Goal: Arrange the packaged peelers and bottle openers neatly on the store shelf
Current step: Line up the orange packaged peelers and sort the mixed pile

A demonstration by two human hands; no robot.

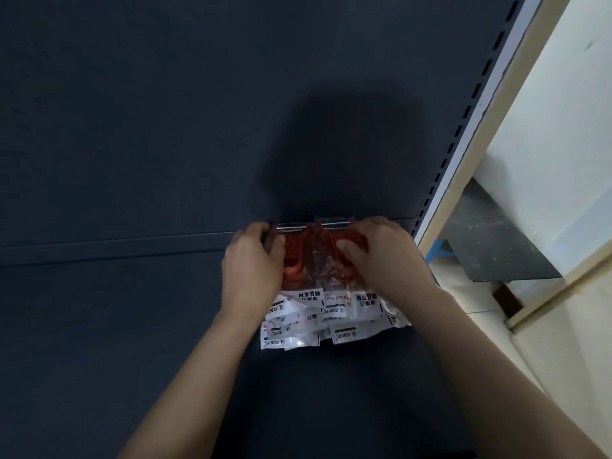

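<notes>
Your left hand (251, 263) and right hand (381, 256) each curl around one side of a stack of packaged peelers (331, 309), thumbs on top, which lies on the dark shelf (132, 326) right at the back panel (165, 111).

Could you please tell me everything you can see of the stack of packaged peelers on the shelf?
The stack of packaged peelers is a bundle of clear, crinkly plastic bags holding red peelers with shiny metal at the far end, each with a white printed label. It lies on the dark blue shelf, far end near the back panel, labels fanned unevenly toward the camera. The left hand grips its left side, the right hand its right.
</notes>
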